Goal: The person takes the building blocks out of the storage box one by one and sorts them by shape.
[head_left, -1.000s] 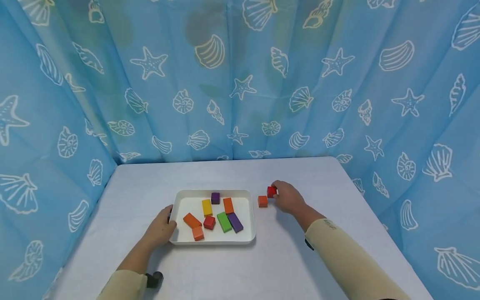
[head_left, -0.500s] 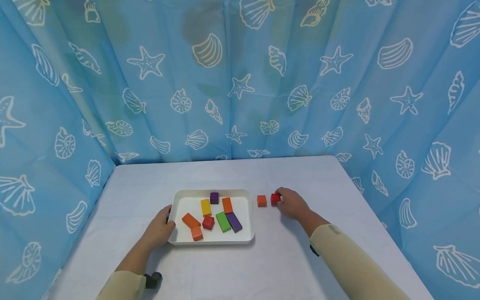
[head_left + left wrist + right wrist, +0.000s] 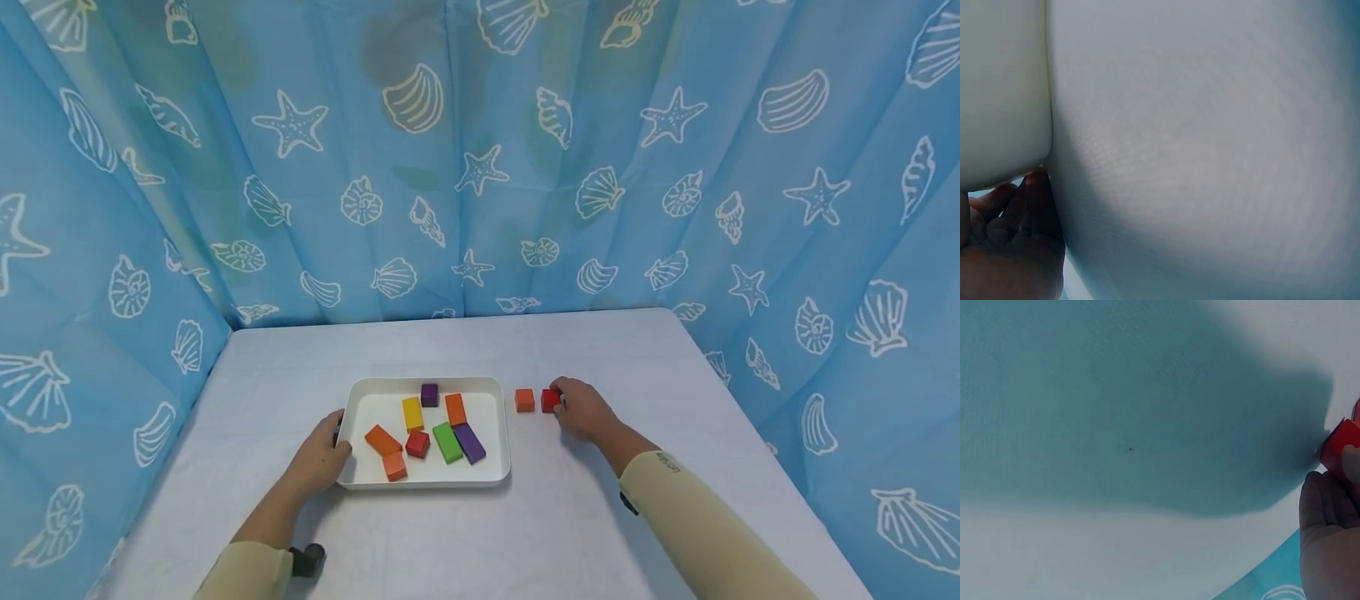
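A red cube is pinched by the right hand on the table, right of centre in the head view, just beside an orange cube. The left hand is curled round the lower left corner of a white tray, centre frame, which holds eight coloured blocks. A shell-print curtain encloses the scene. In the right wrist view the red cube is cut off at the right edge. The blocks are not shown by either wrist view.

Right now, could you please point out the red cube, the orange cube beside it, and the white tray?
red cube point(image 3: 549, 400), head view, left face.
orange cube point(image 3: 524, 400), head view, centre.
white tray point(image 3: 427, 481), head view, near rim.
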Demonstrator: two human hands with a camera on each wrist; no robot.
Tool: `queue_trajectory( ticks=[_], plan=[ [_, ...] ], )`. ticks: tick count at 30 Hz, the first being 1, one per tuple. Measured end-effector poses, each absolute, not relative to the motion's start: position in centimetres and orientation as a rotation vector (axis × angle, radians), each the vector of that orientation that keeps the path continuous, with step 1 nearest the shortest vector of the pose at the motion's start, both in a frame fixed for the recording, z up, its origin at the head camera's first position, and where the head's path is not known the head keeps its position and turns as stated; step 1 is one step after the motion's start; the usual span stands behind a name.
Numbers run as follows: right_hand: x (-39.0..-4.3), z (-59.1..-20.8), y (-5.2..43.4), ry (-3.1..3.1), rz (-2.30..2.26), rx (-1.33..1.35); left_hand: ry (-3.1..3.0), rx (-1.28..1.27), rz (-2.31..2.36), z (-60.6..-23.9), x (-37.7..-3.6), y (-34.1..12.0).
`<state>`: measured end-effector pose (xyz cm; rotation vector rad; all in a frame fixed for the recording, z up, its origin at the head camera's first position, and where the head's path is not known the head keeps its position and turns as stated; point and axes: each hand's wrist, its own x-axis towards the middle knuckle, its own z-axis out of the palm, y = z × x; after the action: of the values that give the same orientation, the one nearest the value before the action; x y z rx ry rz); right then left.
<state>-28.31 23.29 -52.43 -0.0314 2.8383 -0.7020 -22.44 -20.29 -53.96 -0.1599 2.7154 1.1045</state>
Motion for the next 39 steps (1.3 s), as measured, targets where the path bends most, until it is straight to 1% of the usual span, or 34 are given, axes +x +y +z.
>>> queue_trajectory(
  ticks=[13, 26, 34, 39],
  plan=[
    [-28.3, -52.4, 23.3, 2.842, -0.708, -0.053, 2.719, -0.177, 1.089, -53.7, -22.5, -20.1],
    [-28.7, -53.4, 23.3, 2.849, -0.678, -0.049, 2.715, -0.193, 1.087, -53.9, -22.2, -20.1],
    [-28.7, -53.7, 23.2, 2.866, -0.646, -0.094, 2.722, -0.194, 1.106, -54.3, -22.0, -20.5],
    [-28.7, -52.8, 23.7, 2.880, -0.634, -0.125, 2.719, -0.193, 1.115, -54.3, -22.5, -20.3]
  ],
)
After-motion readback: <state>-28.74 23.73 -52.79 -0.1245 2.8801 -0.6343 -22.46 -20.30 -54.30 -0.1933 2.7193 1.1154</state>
